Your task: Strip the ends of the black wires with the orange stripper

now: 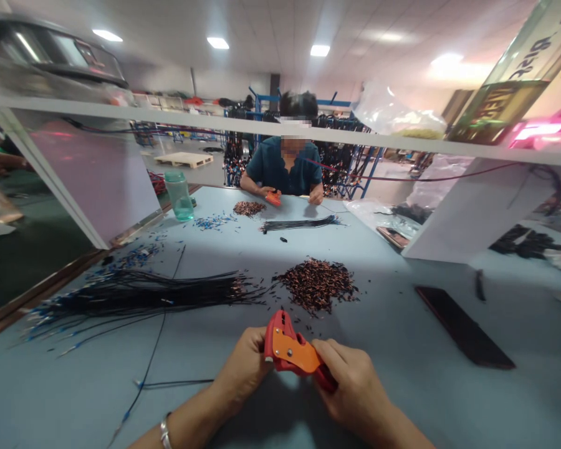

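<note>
My right hand is wrapped around the handles of a red and orange wire stripper, its head tilted up and left. At the stripper's head, my left hand is closed, its fingertips partly hidden behind the tool. A black wire with a blue terminal on its far end runs in under my left hand; its other end is hidden. Just beyond the tool lies a heap of small black-and-copper offcuts. To the left is a thick bundle of black wires with blue terminals.
Across the table a co-worker holds another red-orange tool. Between us lie a smaller wire bundle, copper-coloured bits and blue terminals. A green bottle stands left, a black phone lies right. A shelf spans overhead.
</note>
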`<control>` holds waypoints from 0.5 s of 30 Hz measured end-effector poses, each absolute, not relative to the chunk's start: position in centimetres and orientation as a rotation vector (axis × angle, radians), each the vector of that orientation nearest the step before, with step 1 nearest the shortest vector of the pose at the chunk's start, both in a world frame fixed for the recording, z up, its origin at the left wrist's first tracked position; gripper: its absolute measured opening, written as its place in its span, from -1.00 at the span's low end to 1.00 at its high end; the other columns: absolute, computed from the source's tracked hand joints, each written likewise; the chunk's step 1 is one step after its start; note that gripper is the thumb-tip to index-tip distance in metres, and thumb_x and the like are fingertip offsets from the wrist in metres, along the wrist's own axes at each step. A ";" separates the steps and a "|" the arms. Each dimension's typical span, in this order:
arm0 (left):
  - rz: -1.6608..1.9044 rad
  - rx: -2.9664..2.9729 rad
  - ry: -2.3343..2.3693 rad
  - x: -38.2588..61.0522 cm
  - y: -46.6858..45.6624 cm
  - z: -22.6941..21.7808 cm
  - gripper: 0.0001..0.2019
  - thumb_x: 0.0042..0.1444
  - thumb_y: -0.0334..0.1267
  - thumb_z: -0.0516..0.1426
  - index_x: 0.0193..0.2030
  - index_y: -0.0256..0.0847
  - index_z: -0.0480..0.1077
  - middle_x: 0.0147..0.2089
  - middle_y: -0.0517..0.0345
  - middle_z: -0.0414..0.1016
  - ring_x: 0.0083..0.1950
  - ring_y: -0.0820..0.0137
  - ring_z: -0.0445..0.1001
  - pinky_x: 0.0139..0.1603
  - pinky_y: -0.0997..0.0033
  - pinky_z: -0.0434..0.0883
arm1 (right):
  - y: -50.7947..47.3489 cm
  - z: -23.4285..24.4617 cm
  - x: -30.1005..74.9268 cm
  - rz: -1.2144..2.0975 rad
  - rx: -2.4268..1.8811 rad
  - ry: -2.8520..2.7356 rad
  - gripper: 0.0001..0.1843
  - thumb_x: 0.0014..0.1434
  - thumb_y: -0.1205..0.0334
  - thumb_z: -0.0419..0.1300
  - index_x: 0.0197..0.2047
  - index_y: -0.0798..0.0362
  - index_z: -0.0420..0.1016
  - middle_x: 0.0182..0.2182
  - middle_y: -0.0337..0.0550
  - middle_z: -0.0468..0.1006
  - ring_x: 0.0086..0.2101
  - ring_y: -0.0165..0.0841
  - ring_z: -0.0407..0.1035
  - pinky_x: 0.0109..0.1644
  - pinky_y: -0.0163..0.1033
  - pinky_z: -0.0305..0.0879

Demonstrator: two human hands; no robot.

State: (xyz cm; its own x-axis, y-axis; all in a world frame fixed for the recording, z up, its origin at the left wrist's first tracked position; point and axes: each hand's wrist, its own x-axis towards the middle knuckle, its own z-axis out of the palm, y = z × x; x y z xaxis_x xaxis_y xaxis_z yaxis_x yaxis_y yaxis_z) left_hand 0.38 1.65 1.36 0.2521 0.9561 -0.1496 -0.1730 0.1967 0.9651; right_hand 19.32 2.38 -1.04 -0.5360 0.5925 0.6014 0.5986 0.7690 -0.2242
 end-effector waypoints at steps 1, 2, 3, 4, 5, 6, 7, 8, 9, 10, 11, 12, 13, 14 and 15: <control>0.993 1.045 0.978 0.4 1.7 1.3 -0.69 -0.24 -0.06 0.37 -0.43 -0.28 0.61 -0.41 0.07 0.60 -0.33 0.27 0.47 -0.18 0.36 0.38 | 2.4 -1.1 19.3 0.006 -0.885 -2.280 -0.75 0.04 0.44 0.00 -0.20 0.08 0.35 -0.54 -0.12 0.50 -0.59 -0.28 0.38 -0.55 -0.27 0.19; 0.991 1.046 0.975 0.4 1.7 1.3 -0.65 -0.26 -0.02 0.37 -0.42 -0.29 0.60 -0.40 0.06 0.60 -0.32 0.25 0.48 -0.16 0.33 0.39 | 2.4 -1.2 19.4 0.024 -0.885 -2.278 -0.76 0.04 0.45 0.00 -0.21 0.08 0.35 -0.53 -0.11 0.51 -0.59 -0.28 0.39 -0.54 -0.27 0.19; 0.991 1.045 0.968 0.4 1.7 1.3 -0.61 -0.27 0.03 0.36 -0.41 -0.29 0.60 -0.40 0.04 0.59 -0.32 0.24 0.48 -0.16 0.31 0.39 | 2.4 -1.3 19.4 0.040 -0.887 -2.278 -0.76 0.04 0.45 0.00 -0.22 0.08 0.36 -0.52 -0.10 0.51 -0.58 -0.28 0.40 -0.54 -0.28 0.19; 0.990 1.045 0.956 0.4 1.7 1.4 -0.56 -0.28 0.08 0.35 -0.41 -0.30 0.60 -0.40 0.03 0.59 -0.31 0.22 0.47 -0.15 0.29 0.39 | 2.4 -1.4 19.4 0.062 -0.894 -2.283 -0.76 0.03 0.45 0.00 -0.23 0.08 0.36 -0.51 -0.10 0.52 -0.57 -0.28 0.41 -0.53 -0.28 0.19; 0.989 1.046 0.942 0.4 1.8 1.4 -0.53 -0.27 0.12 0.34 -0.41 -0.31 0.60 -0.40 0.02 0.58 -0.31 0.21 0.47 -0.14 0.28 0.39 | 2.4 -1.4 19.3 0.088 -0.908 -2.287 -0.76 0.02 0.45 0.00 -0.24 0.07 0.36 -0.50 -0.10 0.53 -0.57 -0.28 0.41 -0.52 -0.29 0.20; 0.989 1.051 0.930 0.4 1.8 1.4 -0.52 -0.26 0.14 0.33 -0.42 -0.31 0.59 -0.41 0.03 0.57 -0.31 0.22 0.47 -0.13 0.29 0.38 | 2.4 -1.4 19.3 0.121 -0.928 -2.290 -0.76 0.00 0.45 0.00 -0.24 0.07 0.36 -0.50 -0.10 0.53 -0.56 -0.29 0.42 -0.51 -0.29 0.21; 0.995 1.060 0.921 0.4 1.9 1.4 -0.53 -0.24 0.14 0.32 -0.43 -0.31 0.59 -0.42 0.04 0.56 -0.31 0.24 0.46 -0.12 0.30 0.37 | 2.4 -1.3 19.3 0.165 -0.950 -2.287 -0.75 -0.01 0.45 0.01 -0.24 0.07 0.37 -0.49 -0.11 0.54 -0.55 -0.29 0.42 -0.50 -0.29 0.22; 1.007 1.073 0.920 0.4 1.9 1.4 -0.55 -0.19 0.12 0.30 -0.44 -0.31 0.58 -0.44 0.06 0.54 -0.32 0.27 0.44 -0.13 0.33 0.36 | 2.4 -1.1 19.3 0.227 -0.969 -2.274 -0.74 -0.03 0.44 0.02 -0.24 0.07 0.38 -0.47 -0.11 0.54 -0.54 -0.30 0.42 -0.48 -0.30 0.23; 1.020 1.086 0.936 0.3 2.0 1.3 -0.58 -0.15 0.09 0.29 -0.44 -0.31 0.57 -0.46 0.09 0.52 -0.35 0.32 0.41 -0.17 0.37 0.35 | 2.4 -0.8 19.3 0.306 -0.987 -2.246 -0.73 -0.03 0.43 0.03 -0.22 0.07 0.38 -0.46 -0.12 0.54 -0.53 -0.31 0.41 -0.46 -0.30 0.24; 1.031 1.099 0.976 0.3 2.0 1.2 -0.62 -0.10 0.05 0.27 -0.44 -0.31 0.56 -0.48 0.13 0.48 -0.40 0.37 0.36 -0.24 0.43 0.33 | 2.4 -0.5 19.3 0.396 -1.011 -2.205 -0.73 -0.03 0.41 0.04 -0.21 0.06 0.39 -0.45 -0.15 0.53 -0.53 -0.32 0.39 -0.44 -0.31 0.25; 1.038 1.109 1.035 0.2 2.1 1.1 -0.66 -0.07 0.01 0.25 -0.42 -0.31 0.54 -0.52 0.19 0.43 -0.45 0.44 0.29 -0.33 0.48 0.28 | 2.3 0.0 19.4 0.495 -1.039 -2.157 -0.75 -0.01 0.39 0.06 -0.21 0.06 0.39 -0.46 -0.18 0.52 -0.53 -0.34 0.37 -0.44 -0.31 0.25; 1.038 1.113 1.100 0.1 2.1 1.0 -0.69 -0.05 -0.03 0.24 -0.41 -0.30 0.52 -0.56 0.25 0.36 -0.50 0.48 0.20 -0.42 0.52 0.21 | 2.3 0.4 19.5 0.603 -1.070 -2.103 -0.79 0.02 0.36 0.07 -0.22 0.06 0.39 -0.49 -0.22 0.49 -0.54 -0.36 0.33 -0.44 -0.32 0.24; 1.036 1.113 1.158 0.1 2.1 1.0 -0.72 -0.05 -0.07 0.23 -0.41 -0.30 0.50 -0.60 0.30 0.28 -0.54 0.51 0.12 -0.49 0.53 0.12 | 2.1 0.8 19.7 0.725 -1.098 -2.045 -0.85 0.06 0.31 0.09 -0.25 0.05 0.39 -0.52 -0.25 0.45 -0.55 -0.37 0.30 -0.44 -0.32 0.22; 1.036 1.113 1.199 0.0 2.1 1.0 -0.75 -0.05 -0.09 0.21 -0.41 -0.29 0.47 -0.62 0.34 0.21 -0.56 0.52 0.06 -0.53 0.53 0.06 | 2.0 1.2 19.9 0.865 -1.106 -1.987 -0.89 0.09 0.26 0.10 -0.28 0.06 0.39 -0.54 -0.27 0.42 -0.54 -0.38 0.28 -0.45 -0.32 0.22; 1.042 1.114 1.223 -0.1 2.2 1.0 -0.76 -0.05 -0.10 0.20 -0.41 -0.28 0.44 -0.63 0.36 0.17 -0.57 0.53 0.03 -0.54 0.53 0.03 | 1.8 1.4 20.1 1.029 -1.084 -1.912 -0.88 0.12 0.21 0.11 -0.30 0.06 0.39 -0.53 -0.27 0.41 -0.52 -0.37 0.28 -0.43 -0.32 0.23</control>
